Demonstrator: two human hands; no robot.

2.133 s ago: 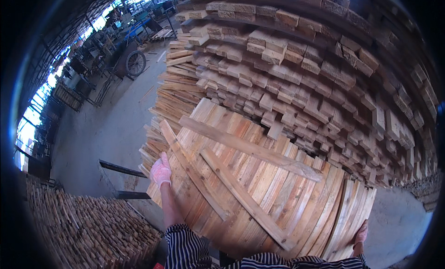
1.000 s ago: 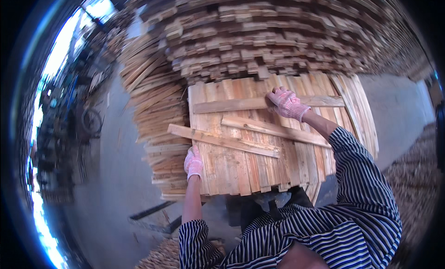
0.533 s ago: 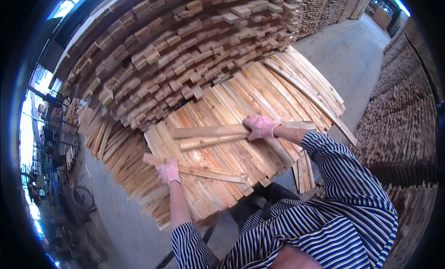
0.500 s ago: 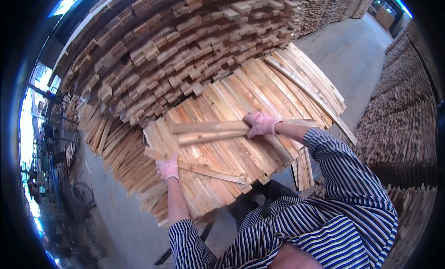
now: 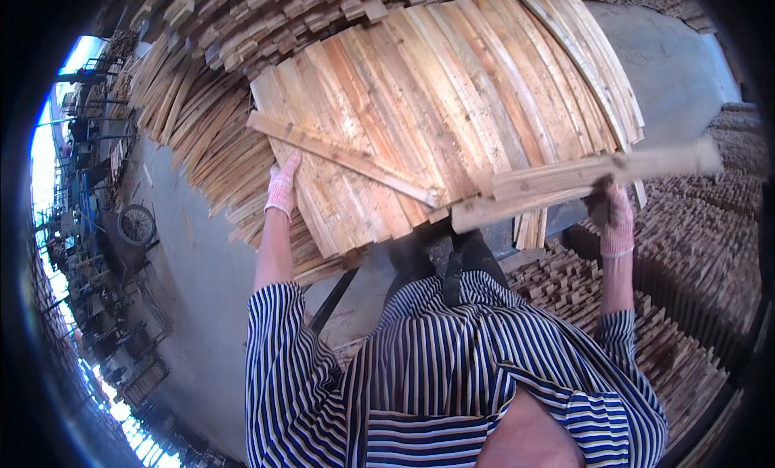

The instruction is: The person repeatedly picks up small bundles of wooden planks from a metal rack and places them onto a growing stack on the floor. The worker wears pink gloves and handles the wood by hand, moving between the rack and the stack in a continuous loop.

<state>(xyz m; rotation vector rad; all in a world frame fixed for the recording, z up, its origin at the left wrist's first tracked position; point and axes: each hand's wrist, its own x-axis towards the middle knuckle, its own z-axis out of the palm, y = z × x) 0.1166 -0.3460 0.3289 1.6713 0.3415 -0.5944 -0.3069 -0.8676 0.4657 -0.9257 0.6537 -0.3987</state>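
Observation:
My right hand (image 5: 616,215), in a pinkish work glove, is closed around two wooden slats, with the upper slat (image 5: 557,176) and the lower slat (image 5: 508,210) held above the near right edge of the board stack. Motion blurs the upper slat's right end. At the stack's left side, my left hand (image 5: 282,184), gloved alike, rests with its thumb raised and its fingers partly hidden; it appears to hold nothing. Just beyond its thumb, a loose slat (image 5: 347,156) lies slantwise across the stack (image 5: 420,97) of side-by-side boards.
Sawn pieces are piled high behind the stack (image 5: 274,20). Many thin strips (image 5: 198,121) lean at the left. More wood piles (image 5: 694,218) stand to the right. A wheel (image 5: 136,225) is on the left, past the grey floor (image 5: 186,290).
My right hand has carried its two slats rightward and nearer my body. My left hand has come off the slanting slat, which stays on the stack. The view has tilted down.

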